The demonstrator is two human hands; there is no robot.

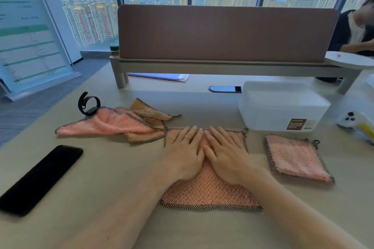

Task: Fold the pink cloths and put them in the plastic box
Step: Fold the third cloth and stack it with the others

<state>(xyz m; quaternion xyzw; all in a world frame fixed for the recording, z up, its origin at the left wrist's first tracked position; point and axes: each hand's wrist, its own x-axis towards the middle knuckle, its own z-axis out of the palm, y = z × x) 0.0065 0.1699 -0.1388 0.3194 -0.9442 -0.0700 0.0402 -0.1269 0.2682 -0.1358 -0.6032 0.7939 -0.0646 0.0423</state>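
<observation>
Bare forearms [129,204]; ring [187,136] on left hand [183,152]

Two flat pink checked-edge cloths [210,192] [297,157], one crumpled heap of more [113,124], one translucent plastic box [283,107], one black phone [40,180], one black wristband [89,104].

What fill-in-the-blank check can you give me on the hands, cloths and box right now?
1. The left hand and right hand press flat on one pink cloth; the ring is on the ____ one.
2. The folded pink cloth lies to the ____ of both hands, before the plastic box.
3. Just behind the crumpled cloths sits a black ____.
Missing: left; right; smartwatch.
</observation>
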